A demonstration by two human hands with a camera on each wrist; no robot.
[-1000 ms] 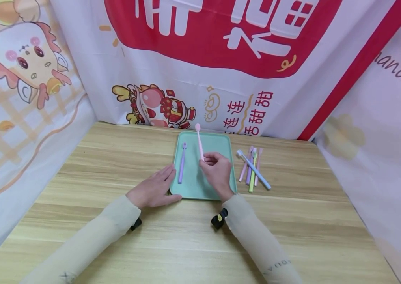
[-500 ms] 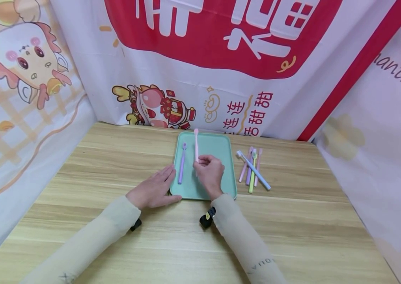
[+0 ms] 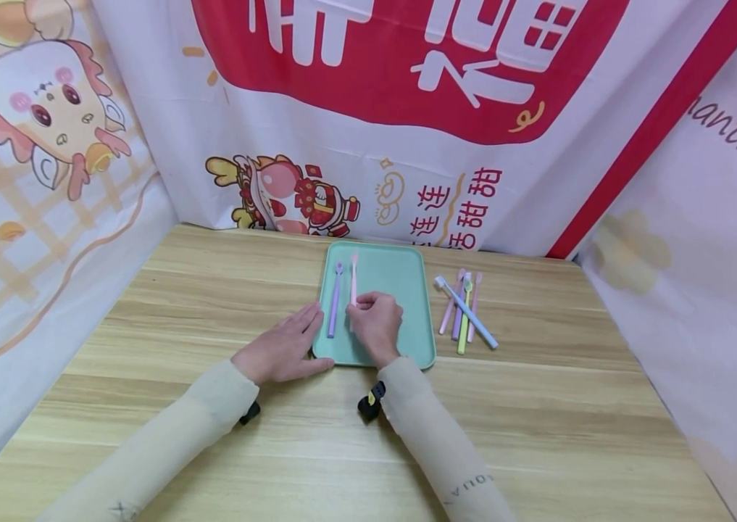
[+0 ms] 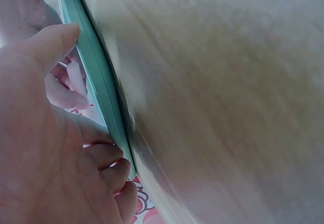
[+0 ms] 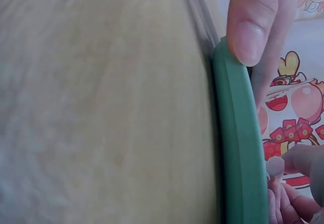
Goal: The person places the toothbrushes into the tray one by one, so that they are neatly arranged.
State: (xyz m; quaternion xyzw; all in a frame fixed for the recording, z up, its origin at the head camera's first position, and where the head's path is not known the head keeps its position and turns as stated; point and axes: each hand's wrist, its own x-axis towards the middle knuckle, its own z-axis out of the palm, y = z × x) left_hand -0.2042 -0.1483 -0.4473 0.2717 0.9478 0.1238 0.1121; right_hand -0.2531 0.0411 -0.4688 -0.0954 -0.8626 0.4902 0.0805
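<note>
In the head view my left hand (image 3: 283, 344) rests at the left front corner of a mint-green tray (image 3: 401, 275), fingers straight along the left side and thumb at the front edge. Over the tray, my right hand (image 3: 377, 325) pinches a pink toothbrush (image 3: 354, 279) by its handle, head pointing to the back wall. A purple toothbrush (image 3: 335, 301) lies in the tray just to the left, roughly parallel to it. The right wrist view shows the handle's end (image 5: 275, 167) between my fingers. In the left wrist view, the left thumb (image 4: 63, 38) touches the tray rim (image 4: 96, 67).
Right of the tray, several toothbrushes lie in a loose pile on the wooden table (image 3: 538, 420), a blue toothbrush (image 3: 479, 328) crossing over a green toothbrush (image 3: 463, 335) and pink and purple ones. Printed cloth (image 3: 342, 123) hangs behind the table and at both sides.
My right hand has moved left and lower with the pink toothbrush, which now lies closer beside the purple one and lower toward the tray. The left hand stays in place.
</note>
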